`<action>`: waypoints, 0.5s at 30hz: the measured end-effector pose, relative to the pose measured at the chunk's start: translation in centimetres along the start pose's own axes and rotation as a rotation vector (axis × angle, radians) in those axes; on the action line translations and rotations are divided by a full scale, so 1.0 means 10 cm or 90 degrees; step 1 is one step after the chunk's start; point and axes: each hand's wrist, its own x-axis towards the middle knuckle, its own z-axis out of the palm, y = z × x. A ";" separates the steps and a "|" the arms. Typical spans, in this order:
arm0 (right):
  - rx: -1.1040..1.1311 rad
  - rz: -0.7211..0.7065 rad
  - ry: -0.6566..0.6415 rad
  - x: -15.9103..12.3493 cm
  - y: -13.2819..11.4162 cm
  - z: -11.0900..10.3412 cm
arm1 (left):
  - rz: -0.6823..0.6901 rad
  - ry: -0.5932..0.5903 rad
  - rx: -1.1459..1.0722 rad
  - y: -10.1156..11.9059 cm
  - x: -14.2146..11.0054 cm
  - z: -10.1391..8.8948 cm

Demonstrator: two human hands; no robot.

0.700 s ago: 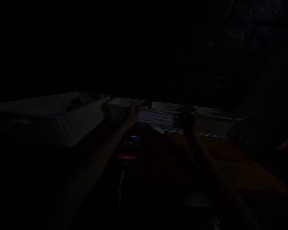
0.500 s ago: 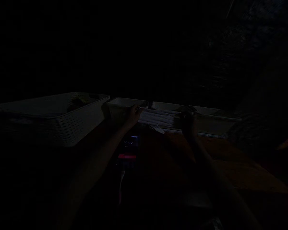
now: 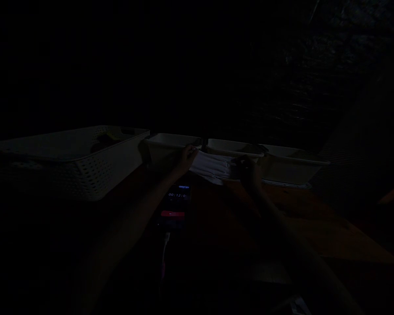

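Whitish cloth (image 3: pixel 212 165) between left hand (image 3: pixel 186 158) and right hand (image 3: pixel 249 171); pinching its edge with the left, cannot tell for the right; just beyond the grip, pale bins (image 3: pixel 287 169); nearer, lit phone (image 3: pixel 174 204).

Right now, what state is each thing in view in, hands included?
Left hand: closed on the cloth's left end.
Right hand: at the cloth's right end; grip too dark to tell.
Cloth: spread between the hands, creased.
Phone: face up, screen lit, timer showing.
Cable: at the phone's near end, apparently plugged in.
Basket: upright, open-topped, something inside.
Left bin, middle bin, right bin: upright, open-topped, in a row.
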 end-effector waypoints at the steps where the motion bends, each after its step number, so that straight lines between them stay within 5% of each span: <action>1: 0.005 -0.002 0.002 0.00 0.00 0.00 | 0.004 0.002 0.003 0.00 0.00 0.00; 15: -0.003 0.010 -0.041 0.02 -0.02 -0.02 | 0.020 0.004 0.017 -0.05 0.01 0.00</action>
